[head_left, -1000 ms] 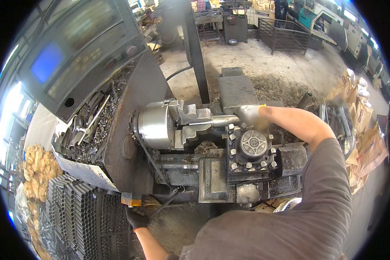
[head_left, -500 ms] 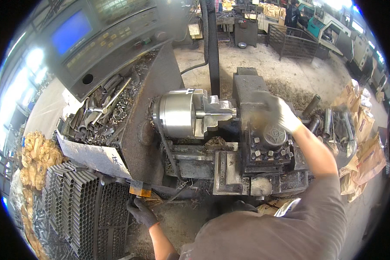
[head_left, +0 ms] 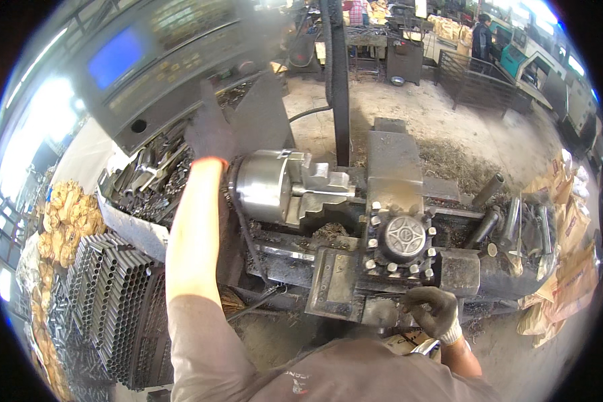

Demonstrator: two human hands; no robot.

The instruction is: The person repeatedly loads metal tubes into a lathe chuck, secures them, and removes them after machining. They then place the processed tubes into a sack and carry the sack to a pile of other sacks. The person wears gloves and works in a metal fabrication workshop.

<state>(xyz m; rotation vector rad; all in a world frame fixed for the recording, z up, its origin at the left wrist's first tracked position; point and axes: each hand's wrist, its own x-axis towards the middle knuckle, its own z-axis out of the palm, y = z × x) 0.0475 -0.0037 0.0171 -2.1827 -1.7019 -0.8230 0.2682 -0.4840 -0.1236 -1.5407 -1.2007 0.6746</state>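
At a metal lathe (head_left: 342,275), an outstretched, blurred left hand (head_left: 211,128) is hovering near the control panel (head_left: 174,63); the right hand (head_left: 437,311), gloved, is hanging curled beside the tool post (head_left: 403,238), its grip I cannot tell. Left of the post, the steel chuck (head_left: 261,185) is gleaming. The left forearm (head_left: 194,244) is partly blocking a scrap tray (head_left: 132,218); stacked tubes (head_left: 114,288) are standing below. Paper sacks (head_left: 576,275) are bearing illegible print.
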